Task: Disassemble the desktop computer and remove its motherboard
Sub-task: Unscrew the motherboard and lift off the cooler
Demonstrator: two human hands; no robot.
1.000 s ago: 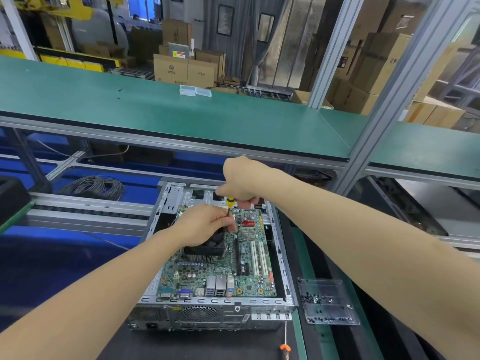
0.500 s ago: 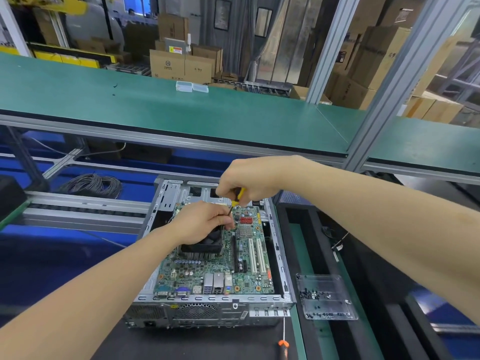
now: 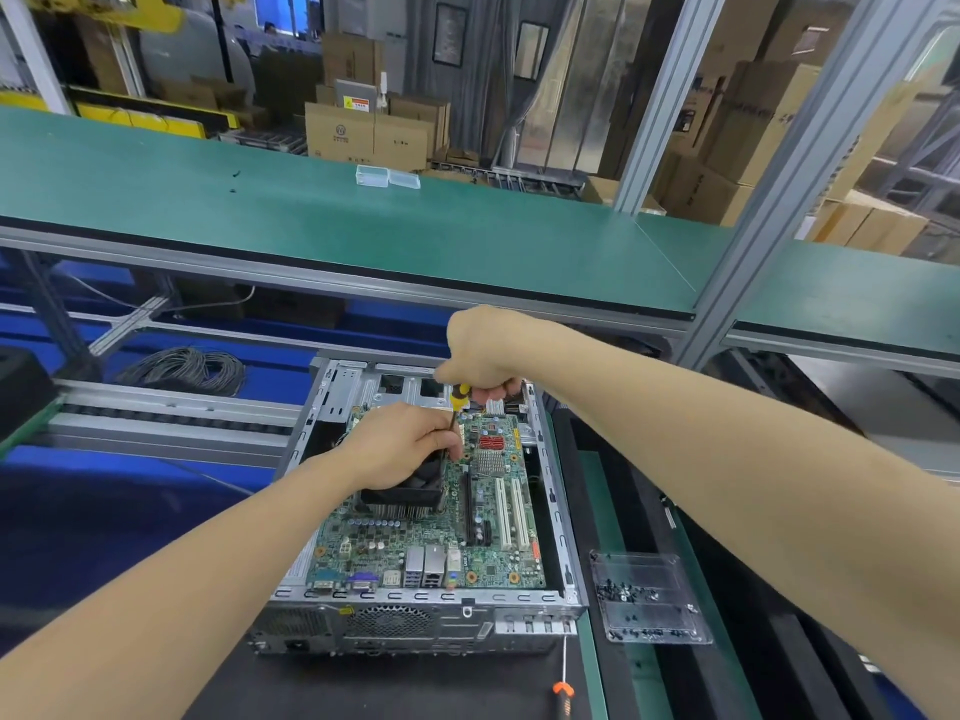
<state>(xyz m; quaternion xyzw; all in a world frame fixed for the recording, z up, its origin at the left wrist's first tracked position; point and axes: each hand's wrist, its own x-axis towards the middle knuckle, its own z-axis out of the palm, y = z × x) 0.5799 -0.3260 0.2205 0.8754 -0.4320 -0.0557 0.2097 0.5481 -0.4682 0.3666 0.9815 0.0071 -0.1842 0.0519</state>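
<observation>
An open metal desktop case lies flat in front of me with the green motherboard inside. My right hand grips the yellow handle of a screwdriver held upright over the board's far part. My left hand rests over the black CPU fan, its fingertips pinching the screwdriver's shaft near the tip. The tip itself is hidden by my fingers.
A clear plastic tray holding several dark screws sits right of the case. A second screwdriver with an orange handle lies at the case's near right corner. A green shelf runs overhead; a coil of cable lies at left.
Both hands stay on the screwdriver at the same spot; my right hand has turned slightly on the handle. The view shifted a little.
</observation>
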